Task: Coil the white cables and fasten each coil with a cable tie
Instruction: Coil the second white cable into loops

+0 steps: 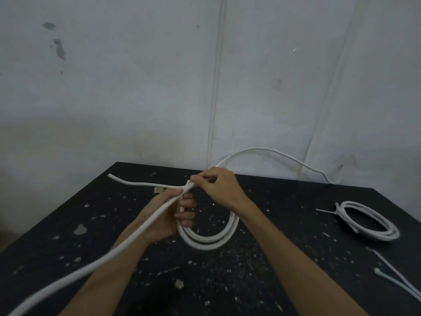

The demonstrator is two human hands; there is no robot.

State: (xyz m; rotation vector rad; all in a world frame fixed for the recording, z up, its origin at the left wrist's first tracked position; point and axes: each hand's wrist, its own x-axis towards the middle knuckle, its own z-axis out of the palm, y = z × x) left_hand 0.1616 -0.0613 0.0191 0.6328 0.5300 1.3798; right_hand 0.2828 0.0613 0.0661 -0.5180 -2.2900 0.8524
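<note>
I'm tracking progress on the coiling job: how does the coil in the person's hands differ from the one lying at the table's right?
The held coil is gripped by the left hand and right hand; the tied coil lies untouched. The tied coil carries a cable tie; the held coil shows none. The held coil trails loose cable; the tied coil is fully wound. Both are white.

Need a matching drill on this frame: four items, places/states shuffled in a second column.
1 left hand
2 right hand
3 tied coil
4 loose cable ties

A lie unused at the near right edge of the table
B pinches the cable above the loops
C grips the unfinished loops
D rests at right, tie round it

Pairs: 1-C, 2-B, 3-D, 4-A
</note>
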